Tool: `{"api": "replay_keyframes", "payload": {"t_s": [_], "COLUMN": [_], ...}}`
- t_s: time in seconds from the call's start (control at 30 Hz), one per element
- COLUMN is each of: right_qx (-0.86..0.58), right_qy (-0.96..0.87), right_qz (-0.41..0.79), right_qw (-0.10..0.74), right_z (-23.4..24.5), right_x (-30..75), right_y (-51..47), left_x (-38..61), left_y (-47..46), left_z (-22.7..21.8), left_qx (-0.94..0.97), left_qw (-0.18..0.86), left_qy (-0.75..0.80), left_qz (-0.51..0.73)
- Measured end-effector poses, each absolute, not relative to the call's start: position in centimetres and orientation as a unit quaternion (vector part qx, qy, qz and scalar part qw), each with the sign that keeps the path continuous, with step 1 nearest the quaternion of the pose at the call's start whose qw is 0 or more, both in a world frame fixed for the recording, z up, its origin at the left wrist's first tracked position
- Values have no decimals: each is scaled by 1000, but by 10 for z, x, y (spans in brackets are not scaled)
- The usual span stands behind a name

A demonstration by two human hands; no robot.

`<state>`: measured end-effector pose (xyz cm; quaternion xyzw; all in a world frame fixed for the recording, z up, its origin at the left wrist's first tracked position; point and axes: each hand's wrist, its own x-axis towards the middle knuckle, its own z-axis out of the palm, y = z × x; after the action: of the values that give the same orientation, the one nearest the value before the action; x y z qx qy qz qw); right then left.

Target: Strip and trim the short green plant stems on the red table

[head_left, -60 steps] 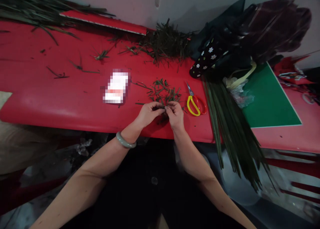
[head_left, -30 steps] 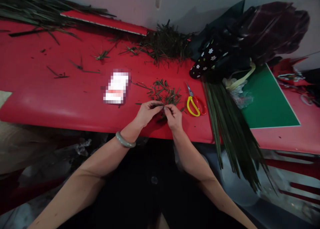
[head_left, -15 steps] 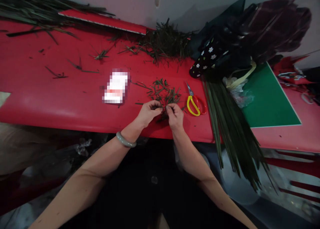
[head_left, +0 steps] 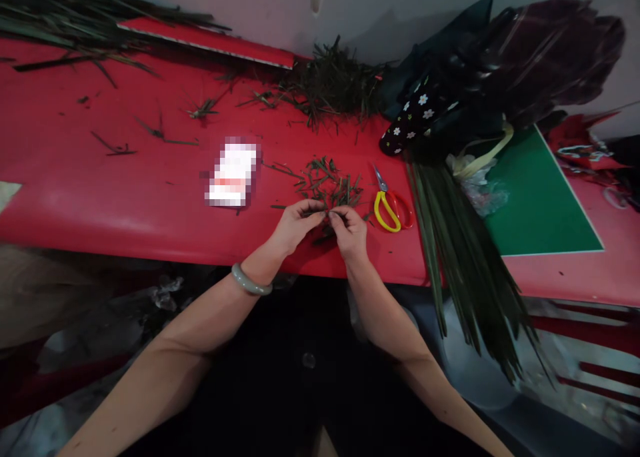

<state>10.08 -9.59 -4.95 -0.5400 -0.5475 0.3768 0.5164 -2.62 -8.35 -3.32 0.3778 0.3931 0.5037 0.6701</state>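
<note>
Over the near edge of the red table (head_left: 100, 190), my left hand (head_left: 295, 227) and my right hand (head_left: 350, 234) meet fingertip to fingertip. Both are closed in a pinch on a small green leaf strip (head_left: 327, 213) held between them. A jade-coloured bangle (head_left: 250, 282) circles my left wrist. Just beyond my fingers lies a small heap of cut leaf pieces (head_left: 330, 184). Scissors with yellow and red handles (head_left: 387, 204) rest right of that heap, a little past my right hand.
A bundle of long green leaves (head_left: 460, 257) hangs over the table's front edge at right, beside a green sheet (head_left: 540, 204). Dark floral cloth and wrapping (head_left: 480, 70) pile at the back right. More clippings (head_left: 330, 84) lie at the back; a white packet (head_left: 233, 174) sits left.
My fingers have shifted slightly while working the leaf strip; both hands stay in the same spot. Nothing else on the table has moved.
</note>
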Motion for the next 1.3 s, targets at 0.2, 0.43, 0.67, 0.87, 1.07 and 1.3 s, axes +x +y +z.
{"api": "replay_keyframes", "payload": {"t_s": [0.2, 0.43, 0.67, 0.87, 1.07, 1.3], "right_qx": [-553, -568, -535, -501, -505, -502], "right_qy": [-567, -545, -574, -560, -546, -557], "right_qz": [351, 332, 339, 388, 389, 367], "right_qw": [500, 520, 519, 533, 544, 550], "right_z": [-50, -46, -42, -42, -48, -43], "right_x": [102, 99, 98, 101, 103, 102], "right_y": [-97, -99, -99, -99, -93, -92], "left_x": [-25, -22, -27, -28, -26, -25], "left_y": [-84, -84, -81, -82, -85, -83], "left_z": [-29, -26, -35, -36, -29, -33], "left_qx": [402, 401, 355, 347, 398, 396], "left_qw": [648, 647, 665, 678, 672, 648], "left_qy": [418, 406, 401, 389, 407, 409], "left_qz": [494, 506, 521, 518, 474, 506]}}
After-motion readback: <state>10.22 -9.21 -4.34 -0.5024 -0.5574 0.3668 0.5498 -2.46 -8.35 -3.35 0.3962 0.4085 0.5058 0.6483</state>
